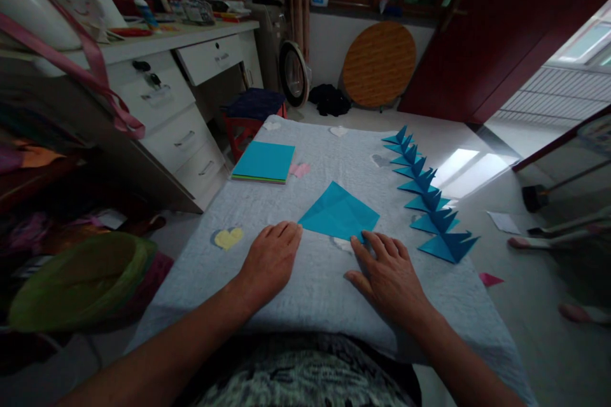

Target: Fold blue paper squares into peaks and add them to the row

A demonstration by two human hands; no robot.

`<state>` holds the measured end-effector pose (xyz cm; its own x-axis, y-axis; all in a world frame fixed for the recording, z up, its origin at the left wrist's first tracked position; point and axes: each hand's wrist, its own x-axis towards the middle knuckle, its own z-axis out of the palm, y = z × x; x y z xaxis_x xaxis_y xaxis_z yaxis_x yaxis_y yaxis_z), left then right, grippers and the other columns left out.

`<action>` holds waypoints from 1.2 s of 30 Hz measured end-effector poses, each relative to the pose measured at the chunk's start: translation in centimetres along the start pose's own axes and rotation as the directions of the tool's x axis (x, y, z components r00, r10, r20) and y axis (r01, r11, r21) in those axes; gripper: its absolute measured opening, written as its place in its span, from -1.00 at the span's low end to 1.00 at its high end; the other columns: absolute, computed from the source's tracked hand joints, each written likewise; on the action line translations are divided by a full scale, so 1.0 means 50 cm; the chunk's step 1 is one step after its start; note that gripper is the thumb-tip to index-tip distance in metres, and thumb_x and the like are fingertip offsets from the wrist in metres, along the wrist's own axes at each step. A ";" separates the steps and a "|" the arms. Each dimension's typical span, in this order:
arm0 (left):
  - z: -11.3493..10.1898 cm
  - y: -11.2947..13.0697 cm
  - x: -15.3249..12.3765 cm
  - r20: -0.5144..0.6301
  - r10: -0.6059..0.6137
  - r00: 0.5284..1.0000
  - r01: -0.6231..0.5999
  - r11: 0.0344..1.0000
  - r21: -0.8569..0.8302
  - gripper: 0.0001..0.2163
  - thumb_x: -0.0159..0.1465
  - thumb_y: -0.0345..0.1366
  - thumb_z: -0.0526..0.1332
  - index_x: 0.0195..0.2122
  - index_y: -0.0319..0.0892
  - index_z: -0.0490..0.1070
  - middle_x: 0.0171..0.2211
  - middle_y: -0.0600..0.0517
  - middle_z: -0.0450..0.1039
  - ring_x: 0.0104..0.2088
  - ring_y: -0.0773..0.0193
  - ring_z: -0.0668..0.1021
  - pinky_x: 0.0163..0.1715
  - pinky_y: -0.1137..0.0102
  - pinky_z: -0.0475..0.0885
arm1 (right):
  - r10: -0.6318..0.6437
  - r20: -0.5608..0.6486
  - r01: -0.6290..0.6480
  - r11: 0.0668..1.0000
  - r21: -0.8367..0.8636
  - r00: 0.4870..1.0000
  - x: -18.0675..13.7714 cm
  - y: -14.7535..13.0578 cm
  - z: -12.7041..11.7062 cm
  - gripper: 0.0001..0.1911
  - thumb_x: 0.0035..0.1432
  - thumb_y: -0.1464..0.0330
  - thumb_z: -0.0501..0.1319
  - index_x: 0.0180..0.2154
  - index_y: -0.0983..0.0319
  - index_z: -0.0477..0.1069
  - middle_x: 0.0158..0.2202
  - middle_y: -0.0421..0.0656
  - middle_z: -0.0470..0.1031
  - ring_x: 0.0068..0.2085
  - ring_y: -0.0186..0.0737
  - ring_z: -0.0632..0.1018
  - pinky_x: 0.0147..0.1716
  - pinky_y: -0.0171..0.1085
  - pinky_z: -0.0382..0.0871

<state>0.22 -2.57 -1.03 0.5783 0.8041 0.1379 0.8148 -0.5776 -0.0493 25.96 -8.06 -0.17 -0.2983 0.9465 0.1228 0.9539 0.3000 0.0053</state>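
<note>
A blue paper triangle (338, 211) lies folded on a grey cloth-covered surface (305, 292). My left hand (270, 259) rests flat on the cloth, its fingertips at the triangle's left corner. My right hand (389, 273) lies flat with fingers spread, the fingertips touching the triangle's near right corner. Neither hand grips anything. A stack of coloured square papers (264, 162) with a blue sheet on top sits at the far left of the cloth. A row of several folded blue paper pieces (424, 194) runs along the right edge.
A white desk with drawers (181, 95) stands at the left, a red stool (248, 124) beside it. A green bag (81, 280) lies at the lower left. A round wooden board (379, 63) leans on the far wall. Someone's feet (548, 241) show at the right.
</note>
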 end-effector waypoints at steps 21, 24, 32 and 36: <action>-0.051 0.012 0.038 0.051 -0.017 0.999 0.028 0.973 -0.230 -0.71 0.30 -0.45 0.14 0.05 -0.25 0.38 0.04 -0.18 0.44 0.00 -0.01 0.51 0.00 0.11 0.46 | 0.282 -0.081 -0.252 0.932 0.262 0.956 0.084 0.025 0.008 -0.77 0.12 0.23 0.31 -0.23 0.24 0.50 0.06 0.07 0.42 0.14 0.24 0.34 0.08 0.19 0.21; -0.052 0.029 0.062 0.001 0.007 1.000 -0.006 0.892 -0.451 -0.47 0.26 -0.46 0.19 0.27 -0.24 0.16 0.25 -0.19 0.26 0.13 0.06 0.46 0.05 0.22 0.48 | 0.299 -0.139 -0.227 0.896 0.382 0.944 0.092 0.016 0.030 -0.91 0.10 0.35 0.30 -0.33 0.22 0.45 0.02 0.03 0.42 0.11 0.18 0.36 0.08 0.16 0.22; -0.040 0.053 0.107 -0.092 0.020 0.996 -0.076 0.747 -0.661 -0.78 0.23 -0.54 0.19 -0.16 -0.14 0.50 0.02 -0.04 0.47 -0.01 0.14 0.56 0.04 0.20 0.47 | -0.009 -0.487 0.224 0.896 0.384 0.873 0.076 0.001 0.019 -0.96 0.24 0.40 0.20 -0.24 0.17 0.40 0.03 -0.06 0.41 0.23 0.06 0.27 0.25 0.13 0.04; -0.046 0.027 0.101 -0.206 -0.040 0.978 -0.124 0.679 -0.724 -0.80 0.18 -0.59 0.17 -0.30 -0.16 0.47 0.00 -0.03 0.50 0.01 0.17 0.55 0.07 0.20 0.45 | -0.055 -0.471 0.220 0.927 0.303 0.880 0.071 0.013 0.017 -0.52 0.16 0.21 0.31 0.08 0.20 0.32 0.14 0.04 0.34 0.26 0.16 0.25 0.27 0.20 -0.02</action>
<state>4.13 0.40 1.87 0.5245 0.7805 0.3401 0.4522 -0.5938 0.6655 25.50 -4.42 -0.57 -0.2999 0.7610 0.5753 0.8096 0.5220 -0.2685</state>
